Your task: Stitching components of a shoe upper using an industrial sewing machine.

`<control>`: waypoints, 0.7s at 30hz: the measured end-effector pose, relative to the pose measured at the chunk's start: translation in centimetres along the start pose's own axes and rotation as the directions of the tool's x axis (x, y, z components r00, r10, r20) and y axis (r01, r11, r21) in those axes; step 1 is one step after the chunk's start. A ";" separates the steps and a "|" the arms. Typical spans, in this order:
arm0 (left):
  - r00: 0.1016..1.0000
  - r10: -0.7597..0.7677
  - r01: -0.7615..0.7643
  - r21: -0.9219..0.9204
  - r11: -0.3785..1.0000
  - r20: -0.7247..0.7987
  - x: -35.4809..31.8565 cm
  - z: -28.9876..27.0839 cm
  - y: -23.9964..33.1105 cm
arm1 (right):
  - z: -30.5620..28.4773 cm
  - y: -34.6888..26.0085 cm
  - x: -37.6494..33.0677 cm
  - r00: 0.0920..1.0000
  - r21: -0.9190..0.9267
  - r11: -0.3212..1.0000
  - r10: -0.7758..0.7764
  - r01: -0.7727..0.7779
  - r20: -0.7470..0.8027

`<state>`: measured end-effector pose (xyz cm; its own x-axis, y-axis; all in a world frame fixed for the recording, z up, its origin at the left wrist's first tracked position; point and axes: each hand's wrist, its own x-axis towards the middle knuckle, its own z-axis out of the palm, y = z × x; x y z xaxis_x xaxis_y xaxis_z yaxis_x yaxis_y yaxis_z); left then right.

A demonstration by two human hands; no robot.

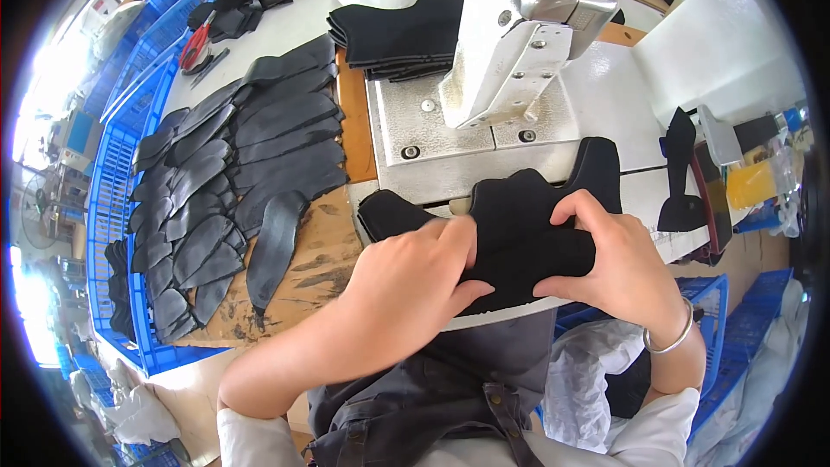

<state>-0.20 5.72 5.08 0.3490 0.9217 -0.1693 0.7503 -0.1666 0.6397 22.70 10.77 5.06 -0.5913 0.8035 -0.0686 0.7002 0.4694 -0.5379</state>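
Note:
A stack of black cut fabric pieces (519,216) with curved, lobed edges lies at the front edge of the white machine table. My left hand (411,272) is closed on its left part, the fingers curled under and the thumb along the near edge. From the right, my right hand (618,259) grips the same stack, thumb below and fingers on top. Just beyond it stands the metal column of a sewing machine (510,52) on its white bed. Whatever lies under my fingers is hidden.
Rows of overlapping black leather-like pieces (285,130) cover a brown board (324,246) at left, beside blue crates (112,177). Folded black fabric (398,30) sits behind the board. Red-handled scissors (195,45) lie far left. One black piece (681,177) lies at right.

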 end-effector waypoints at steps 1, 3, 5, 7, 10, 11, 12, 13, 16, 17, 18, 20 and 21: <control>0.992 0.041 -0.024 0.144 0.989 -0.118 -0.4 0.2 0.9 | -0.2 -0.1 -0.1 1.000 -0.004 1.000 0.008 -0.008 -0.004; 0.969 0.111 -0.045 0.282 0.958 -0.222 -0.7 0.9 1.7 | -0.5 -0.3 -0.1 0.999 -0.001 0.999 0.040 -0.040 0.029; 0.873 0.444 -0.316 0.461 0.830 -0.201 -0.6 2.1 1.4 | -0.4 -0.5 0.1 0.999 -0.009 1.000 0.030 -0.030 0.018; 0.883 0.465 -0.415 0.356 0.837 -0.063 -0.4 3.8 0.9 | 0.4 0.0 -0.1 0.998 -0.034 0.999 -0.027 0.026 -0.048; 0.902 0.431 -0.392 0.388 0.834 -0.015 -0.5 5.1 0.9 | -0.7 1.0 -0.8 0.999 0.024 0.999 0.025 -0.025 -0.028; 0.907 0.421 -0.380 0.411 0.828 -0.011 -0.5 5.1 0.9 | -1.6 1.4 -0.8 0.995 0.085 0.992 0.095 -0.097 0.029; 0.912 0.411 -0.367 0.435 0.822 -0.007 -0.5 5.2 1.0 | -2.2 1.8 -0.9 0.980 0.241 0.951 0.186 -0.196 0.067; 0.908 0.419 -0.377 0.431 0.820 -0.003 -0.5 5.1 1.0 | -2.6 2.1 -0.9 0.970 0.261 0.935 0.222 -0.242 0.103; 0.912 0.410 -0.369 0.435 0.821 -0.001 -0.5 5.3 1.0 | -2.3 3.3 -1.2 0.978 0.299 0.931 0.192 -0.207 0.080; 0.909 0.417 -0.378 0.431 0.819 0.003 -0.5 5.3 1.0 | -2.3 3.2 -1.2 0.984 0.264 0.948 0.164 -0.177 0.071; 0.910 0.415 -0.375 0.439 0.816 0.006 -0.5 5.2 1.0 | -2.3 3.1 -1.2 0.989 0.228 0.963 0.134 -0.146 0.064; 0.914 0.407 -0.369 0.438 0.820 0.008 -0.5 5.2 1.1 | -2.3 3.4 -1.1 0.988 0.217 0.965 0.137 -0.149 0.069; 0.911 0.411 -0.374 0.435 0.819 0.010 -0.4 5.2 1.1 | -2.2 3.7 -1.1 0.988 0.208 0.967 0.132 -0.145 0.076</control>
<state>3.46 3.33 1.95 0.6324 0.7680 0.1012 0.7280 -0.6339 0.2613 26.81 12.42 5.06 -0.5227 0.8281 -0.2025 0.6800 0.2618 -0.6849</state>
